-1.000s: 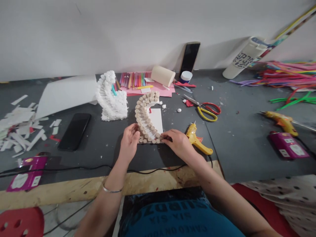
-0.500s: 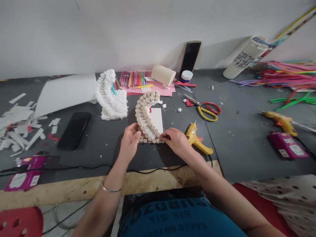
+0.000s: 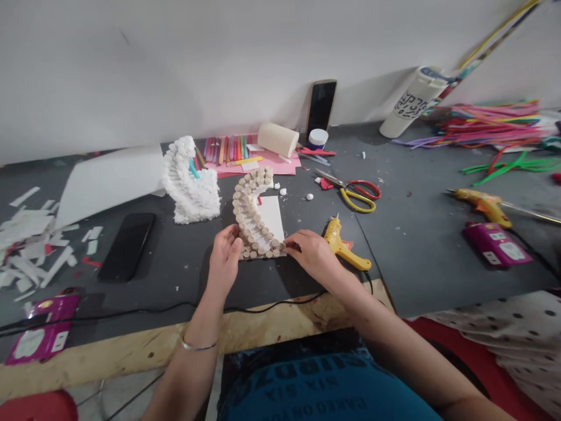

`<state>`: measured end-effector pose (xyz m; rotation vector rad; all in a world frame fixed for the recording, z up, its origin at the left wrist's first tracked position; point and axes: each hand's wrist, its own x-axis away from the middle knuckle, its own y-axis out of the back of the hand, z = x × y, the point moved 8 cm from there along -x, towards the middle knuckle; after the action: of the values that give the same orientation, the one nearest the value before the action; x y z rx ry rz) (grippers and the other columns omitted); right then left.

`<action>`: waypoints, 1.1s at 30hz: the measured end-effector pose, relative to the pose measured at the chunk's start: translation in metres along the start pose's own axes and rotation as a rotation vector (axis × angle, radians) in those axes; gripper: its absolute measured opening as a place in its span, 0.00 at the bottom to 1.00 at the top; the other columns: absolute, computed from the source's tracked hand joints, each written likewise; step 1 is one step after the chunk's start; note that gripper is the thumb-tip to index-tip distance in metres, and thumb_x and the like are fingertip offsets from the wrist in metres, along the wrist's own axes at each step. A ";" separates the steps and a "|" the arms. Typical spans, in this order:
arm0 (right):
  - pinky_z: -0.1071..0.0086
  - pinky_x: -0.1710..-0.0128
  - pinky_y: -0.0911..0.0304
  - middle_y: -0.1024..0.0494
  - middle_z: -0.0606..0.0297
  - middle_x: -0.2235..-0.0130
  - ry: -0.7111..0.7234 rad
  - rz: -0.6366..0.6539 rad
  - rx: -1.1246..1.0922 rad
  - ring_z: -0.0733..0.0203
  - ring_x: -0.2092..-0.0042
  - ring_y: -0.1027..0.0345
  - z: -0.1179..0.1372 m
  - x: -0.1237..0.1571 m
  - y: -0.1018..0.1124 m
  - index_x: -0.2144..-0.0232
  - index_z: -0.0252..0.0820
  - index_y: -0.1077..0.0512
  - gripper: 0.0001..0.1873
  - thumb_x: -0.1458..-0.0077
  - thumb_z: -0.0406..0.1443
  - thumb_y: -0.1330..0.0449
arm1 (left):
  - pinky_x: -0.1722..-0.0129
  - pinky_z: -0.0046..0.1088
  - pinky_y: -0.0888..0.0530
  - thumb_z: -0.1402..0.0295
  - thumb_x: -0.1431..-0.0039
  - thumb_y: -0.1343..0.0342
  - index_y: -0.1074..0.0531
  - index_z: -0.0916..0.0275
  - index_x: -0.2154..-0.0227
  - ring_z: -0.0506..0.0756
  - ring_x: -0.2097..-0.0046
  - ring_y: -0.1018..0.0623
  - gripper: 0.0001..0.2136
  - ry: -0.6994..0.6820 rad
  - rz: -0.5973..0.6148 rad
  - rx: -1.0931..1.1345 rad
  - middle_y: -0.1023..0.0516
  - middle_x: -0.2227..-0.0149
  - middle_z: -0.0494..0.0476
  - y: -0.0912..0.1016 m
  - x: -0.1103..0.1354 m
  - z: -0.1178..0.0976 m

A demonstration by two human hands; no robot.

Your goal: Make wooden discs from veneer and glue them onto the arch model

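We are working the disc-studded curved model (image 3: 249, 221) at our twelve o'clock on the worktop (image 3: 421, 234), our left hand (image 3: 224, 252) half-open, seemingly bracing its eight o'clock side, our right hand (image 3: 310, 248) pinching near its four o'clock corner, contents hidden

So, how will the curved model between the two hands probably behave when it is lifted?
The curved model is probably fragile: many small round pieces cover it, and some might come loose. The flat white card beside its curve looks thin, so it may bend a little.
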<state>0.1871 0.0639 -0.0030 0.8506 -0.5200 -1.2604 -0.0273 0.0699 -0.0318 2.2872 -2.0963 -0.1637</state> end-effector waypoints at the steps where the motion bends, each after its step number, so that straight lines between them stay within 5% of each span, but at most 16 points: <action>1: 0.66 0.60 0.36 0.22 0.60 0.66 0.008 0.001 0.014 0.57 0.62 0.30 0.002 0.000 -0.001 0.67 0.40 0.24 0.02 0.45 0.30 0.37 | 0.39 0.45 0.33 0.52 0.41 0.44 0.35 0.61 0.47 0.63 0.39 0.30 0.24 -0.004 -0.001 -0.002 0.31 0.41 0.68 0.000 0.000 0.000; 13: 0.65 0.59 0.36 0.22 0.59 0.66 0.108 0.000 0.056 0.57 0.62 0.30 0.008 -0.005 -0.008 0.70 0.40 0.25 0.06 0.41 0.30 0.41 | 0.38 0.48 0.35 0.50 0.43 0.44 0.36 0.62 0.47 0.64 0.38 0.31 0.27 0.012 0.029 0.007 0.31 0.41 0.71 -0.003 0.000 -0.001; 24: 0.65 0.59 0.35 0.22 0.58 0.67 0.047 0.033 0.011 0.56 0.62 0.29 0.004 -0.008 -0.010 0.70 0.39 0.23 0.04 0.44 0.29 0.38 | 0.39 0.45 0.33 0.49 0.44 0.43 0.36 0.62 0.47 0.64 0.39 0.31 0.28 -0.001 0.013 -0.016 0.31 0.41 0.70 -0.002 -0.001 -0.002; 29: 0.67 0.60 0.35 0.22 0.61 0.65 0.036 0.000 -0.020 0.58 0.61 0.28 -0.001 -0.005 0.004 0.65 0.41 0.23 0.06 0.45 0.29 0.38 | 0.40 0.43 0.33 0.50 0.44 0.42 0.32 0.62 0.48 0.63 0.40 0.30 0.26 -0.004 -0.079 -0.036 0.29 0.42 0.69 0.004 0.002 -0.003; 33: 0.67 0.63 0.36 0.22 0.63 0.66 -0.024 -0.110 -0.027 0.60 0.65 0.29 -0.017 0.009 0.039 0.68 0.43 0.24 0.06 0.42 0.35 0.41 | 0.45 0.37 0.30 0.54 0.41 0.45 0.28 0.62 0.54 0.58 0.47 0.24 0.18 -0.057 -0.302 -0.042 0.25 0.48 0.65 0.026 0.008 -0.013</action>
<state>0.2252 0.0628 0.0168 0.8508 -0.4797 -1.3766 -0.0513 0.0595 -0.0164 2.5889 -1.7386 -0.2808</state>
